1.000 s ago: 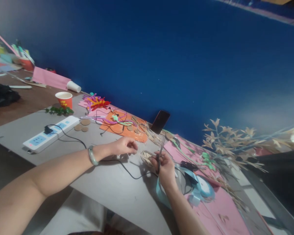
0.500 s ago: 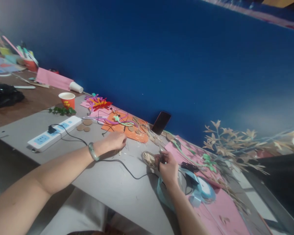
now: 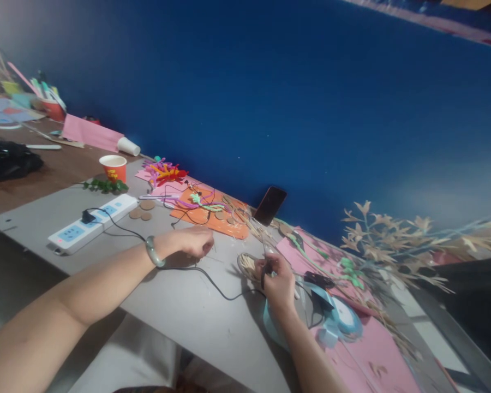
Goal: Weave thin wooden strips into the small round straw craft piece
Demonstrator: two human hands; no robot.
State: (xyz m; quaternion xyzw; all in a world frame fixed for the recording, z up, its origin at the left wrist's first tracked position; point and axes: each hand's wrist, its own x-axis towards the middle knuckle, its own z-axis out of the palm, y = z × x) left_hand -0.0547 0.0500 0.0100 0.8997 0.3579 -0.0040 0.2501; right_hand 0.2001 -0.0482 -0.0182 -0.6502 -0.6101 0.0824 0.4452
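My left hand (image 3: 197,242), with a pale green bangle (image 3: 154,251) on its wrist, is closed, knuckles up, low over the grey table. Whatever its fingertips may hold is hidden; thin straw-like bits lie around them. My right hand (image 3: 279,281) is wrapped round a pair of scissors (image 3: 267,267) with dark handles, the thin blades pointing away from me. Just left of that hand lies an oval bundle of cream strands (image 3: 247,265). A black cable (image 3: 207,276) runs across the table between my hands. Light blue ribbon (image 3: 329,333) on a spool lies right of my right wrist.
A white power strip (image 3: 92,224) with a black plug and a red paper cup (image 3: 113,168) stand at left. Behind are orange sheets (image 3: 233,230), pipe cleaners (image 3: 166,172) and a leaning phone (image 3: 270,206). Dried flowers (image 3: 368,229) and pink paper (image 3: 387,349) are at right.
My left hand has shifted slightly toward me and turned, with its fingers still closed. My right hand stays nearly in place, its scissors still gripped.
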